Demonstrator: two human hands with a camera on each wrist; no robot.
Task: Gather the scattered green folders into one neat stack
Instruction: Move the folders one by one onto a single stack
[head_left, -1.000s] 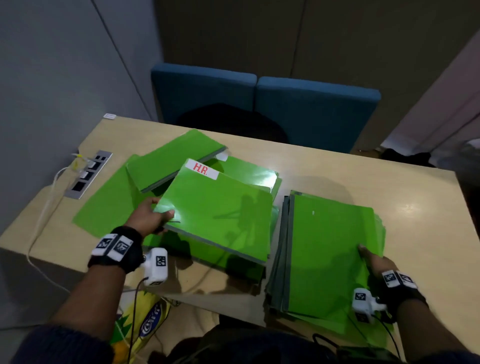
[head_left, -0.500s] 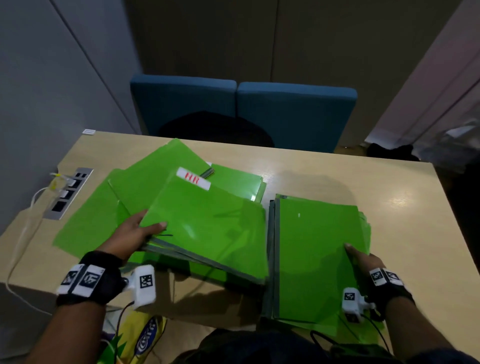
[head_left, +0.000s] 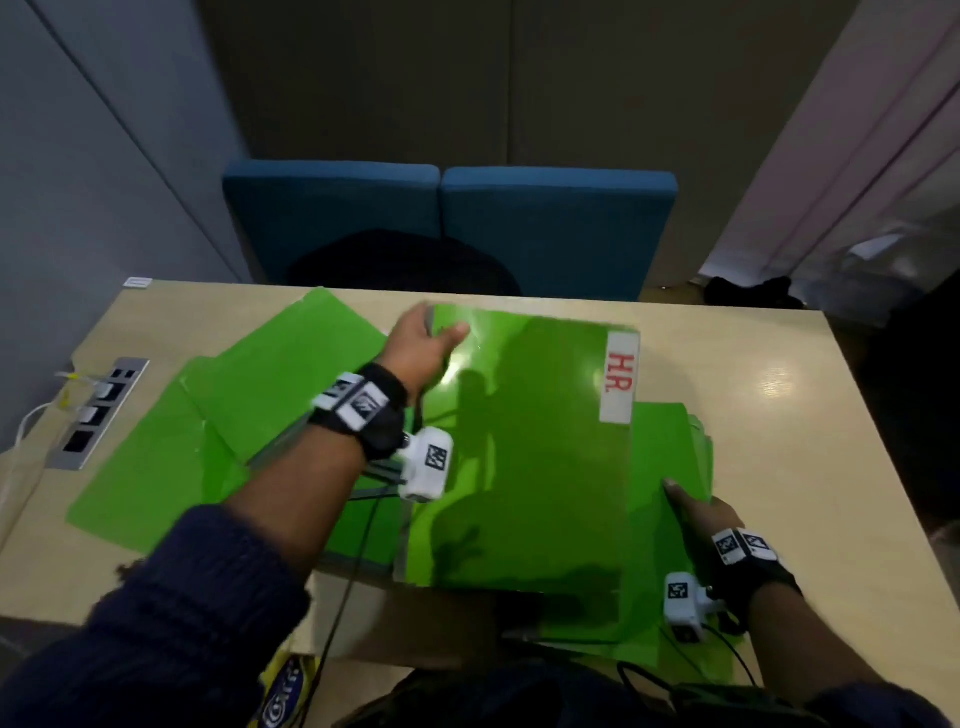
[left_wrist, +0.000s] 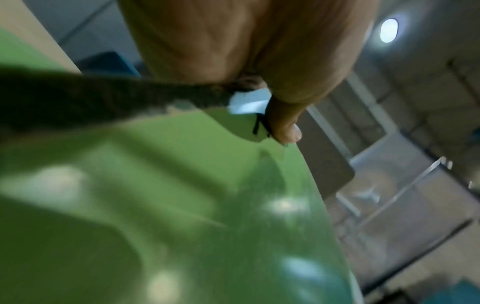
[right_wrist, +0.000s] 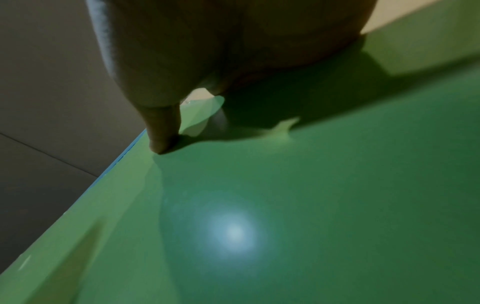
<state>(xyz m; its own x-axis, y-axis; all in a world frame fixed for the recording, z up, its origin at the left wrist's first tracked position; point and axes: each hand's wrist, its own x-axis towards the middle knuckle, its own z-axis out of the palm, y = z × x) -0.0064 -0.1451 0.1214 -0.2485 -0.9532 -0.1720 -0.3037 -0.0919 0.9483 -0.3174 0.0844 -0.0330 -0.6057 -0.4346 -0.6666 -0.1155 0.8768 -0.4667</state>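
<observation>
Nearest, the right hand (head_left: 698, 512) lies on the right edge of the stack (head_left: 670, 467) at the table's (head_left: 810, 426) near right; its fingers (right_wrist: 162, 131) look fairly straight, one tip pressing the glossy top sheet, steadying rather than gripping. Just left and above, the left hand (head_left: 423, 345) holds the HR folder (head_left: 524, 457) by its far left corner, thumb on top and fingers curled under the edge, as the wrist view shows, and carries it over the stack with the white "HR." label (head_left: 619, 379) turned to the right. Judging by this, the step in hand is laying this folder onto the growing stack; the next move calls for lowering it and squaring its edges to those below, since it now sits offset toward the left. Farther left, loose folders (head_left: 249, 410) lie overlapped on the table: about three can be told apart, though the overlap makes the count unsure, and the number in the stack cannot be read. One folder is held. Beyond are a power outlet panel (head_left: 96, 415) at the left edge and two blue chairs (head_left: 447, 223) behind the table.
</observation>
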